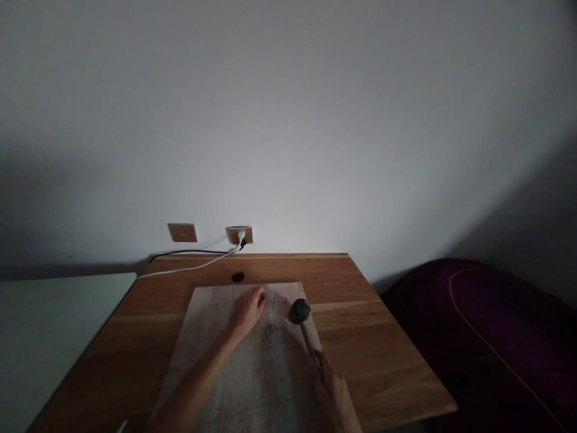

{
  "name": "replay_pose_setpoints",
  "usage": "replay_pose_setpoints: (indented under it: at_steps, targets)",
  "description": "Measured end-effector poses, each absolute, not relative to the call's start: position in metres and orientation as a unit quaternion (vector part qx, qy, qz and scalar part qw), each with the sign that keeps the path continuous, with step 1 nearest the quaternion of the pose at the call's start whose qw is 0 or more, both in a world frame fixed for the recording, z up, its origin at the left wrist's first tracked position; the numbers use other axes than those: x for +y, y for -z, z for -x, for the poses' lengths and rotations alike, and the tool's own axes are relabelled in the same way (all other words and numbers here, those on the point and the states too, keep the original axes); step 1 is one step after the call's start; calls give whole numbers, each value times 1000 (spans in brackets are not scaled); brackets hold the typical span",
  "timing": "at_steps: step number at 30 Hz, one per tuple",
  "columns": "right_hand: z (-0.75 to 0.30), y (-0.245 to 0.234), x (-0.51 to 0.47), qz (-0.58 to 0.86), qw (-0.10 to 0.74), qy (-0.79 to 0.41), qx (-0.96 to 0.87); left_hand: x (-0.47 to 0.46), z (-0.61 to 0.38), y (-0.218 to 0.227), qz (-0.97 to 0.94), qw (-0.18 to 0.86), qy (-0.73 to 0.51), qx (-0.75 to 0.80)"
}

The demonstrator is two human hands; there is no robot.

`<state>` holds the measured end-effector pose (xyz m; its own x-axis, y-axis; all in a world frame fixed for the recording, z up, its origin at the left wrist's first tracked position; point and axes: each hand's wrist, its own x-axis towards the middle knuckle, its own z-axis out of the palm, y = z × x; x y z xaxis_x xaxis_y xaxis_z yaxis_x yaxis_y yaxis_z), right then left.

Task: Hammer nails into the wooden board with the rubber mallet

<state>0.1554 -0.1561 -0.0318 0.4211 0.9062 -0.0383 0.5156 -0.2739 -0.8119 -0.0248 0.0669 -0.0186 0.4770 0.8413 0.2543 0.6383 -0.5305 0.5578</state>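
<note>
My right hand (334,394) is wrapped round the wooden handle of a hammer (305,328), whose dark head hovers over the far right part of a pale board (211,349). My left hand (247,310) rests on the board's far middle with its fingers pinched together near the board surface; what they hold is too small to make out. A few small nails (269,331) lie on the board between the two hands.
The board lies on a wooden table (374,361) against a white wall. Two wall plates (182,231) sit above the table, with a white plug and cables (189,258) trailing left. A dark knot (237,277) marks the tabletop. A dark purple cushion (487,337) lies right.
</note>
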Motion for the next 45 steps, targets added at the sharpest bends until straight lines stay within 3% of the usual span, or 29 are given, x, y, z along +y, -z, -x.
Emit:
replay_pose_setpoints:
  at_steps: [12,22,32,45]
  targets:
    - [-155,24,-156,758,361,-294,-457,63,30,24,-859,155,-244,423]
    - [-156,26,-159,762,358,-273,-466,72,28,33,-787,296,-333,426]
    - [-155,22,-159,774,326,-275,-468,71,28,31,-801,260,-329,427]
    - [-149,-16,-117,739,364,-274,-497,69,30,29,-805,273,-304,430]
